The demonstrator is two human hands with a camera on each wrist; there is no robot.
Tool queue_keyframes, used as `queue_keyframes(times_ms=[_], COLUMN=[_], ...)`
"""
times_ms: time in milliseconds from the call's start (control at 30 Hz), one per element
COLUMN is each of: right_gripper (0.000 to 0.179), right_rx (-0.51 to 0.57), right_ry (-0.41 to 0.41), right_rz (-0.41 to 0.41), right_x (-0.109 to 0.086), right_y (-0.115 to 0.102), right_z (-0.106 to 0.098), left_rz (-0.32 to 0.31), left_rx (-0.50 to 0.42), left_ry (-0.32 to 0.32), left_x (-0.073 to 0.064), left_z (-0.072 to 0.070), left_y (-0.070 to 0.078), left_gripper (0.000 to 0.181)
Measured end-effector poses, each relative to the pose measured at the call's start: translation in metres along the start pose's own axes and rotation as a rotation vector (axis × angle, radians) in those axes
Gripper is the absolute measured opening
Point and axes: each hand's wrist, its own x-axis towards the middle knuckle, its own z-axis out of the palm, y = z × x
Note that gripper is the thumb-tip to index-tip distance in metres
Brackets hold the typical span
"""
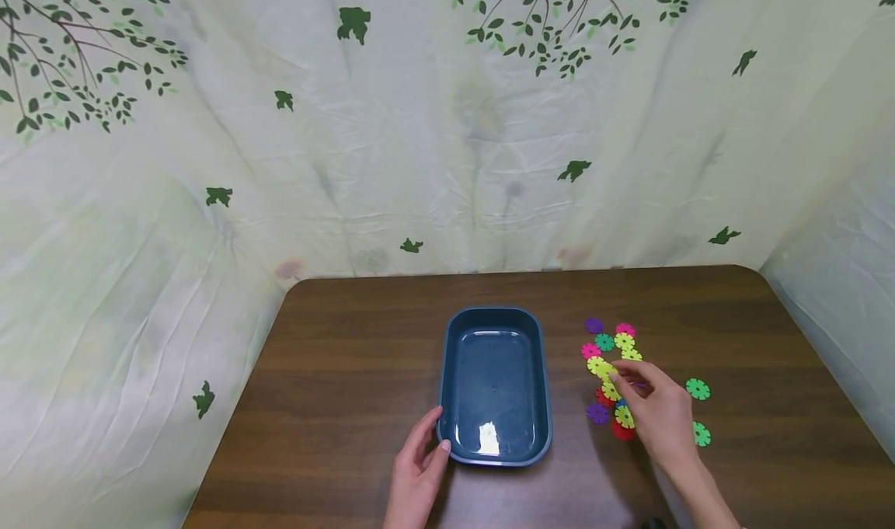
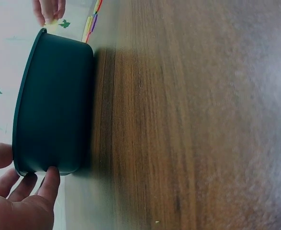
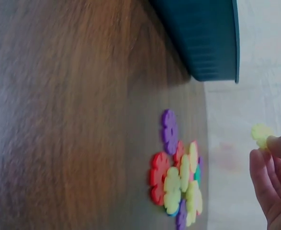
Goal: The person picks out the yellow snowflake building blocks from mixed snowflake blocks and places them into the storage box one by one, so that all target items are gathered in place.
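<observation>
A deep blue rectangular tray point(image 1: 495, 443) stands on the table. My left hand point(image 1: 417, 471) holds its near left corner, fingers along the outer wall and thumb at the near side; the left wrist view shows the same grip on the tray point(image 2: 54, 100). Above the loose pieces to the tray's right, my right hand point(image 1: 660, 416) pinches a yellow notched flower-shaped disc point(image 3: 261, 134) between thumb and fingers. Beneath it lie several such discs: purple point(image 1: 597, 413), red point(image 1: 622, 431), pink point(image 1: 590, 351), teal point(image 1: 604, 342) and yellow ones, some overlapping. The hand partly hides the pile.
Two green discs point(image 1: 698, 389) lie apart at the right, one partly behind the right wrist. The brown wooden table point(image 1: 336, 405) ends at a pale cloth backdrop point(image 1: 419, 140) printed with leaves. A small dark object point(image 1: 653, 523) shows at the bottom edge.
</observation>
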Motion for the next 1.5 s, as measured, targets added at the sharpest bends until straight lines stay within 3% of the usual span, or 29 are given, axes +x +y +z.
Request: queue_keyframes(times_ms=[267,633,867,1233,1500], right_gripper=[0.020,0.022,0.019,0.020,0.024], right_rx=[0.071,0.141,0.218,0.257,0.233], right_ry=[-0.009,-0.086,-0.110,-0.143,-0.189], right_rz=[-0.002,0.070,0.053,0.034,0.069], right_x=[0.002,0.002,0.001,-0.002,-0.006], right_y=[-0.008,-0.021,-0.030,-0.039,-0.051], right_z=[0.005,0.010,0.014,0.021,0.025], left_rz=[-0.011,-0.022,-0.048,-0.046,-0.044], left_rx=[-0.004,0.007,0.013,0.021,0.021], left_ry=[-0.002,0.007,0.013,0.016,0.017], left_x=[0.001,0.001,0.001,0.001,0.001], left_z=[0.000,0.000,0.000,0.000,0.000], left_y=[0.000,0.000,-0.003,-0.004,-0.002], left_gripper=[0.048,0.048,0.048,0.048,0.047])
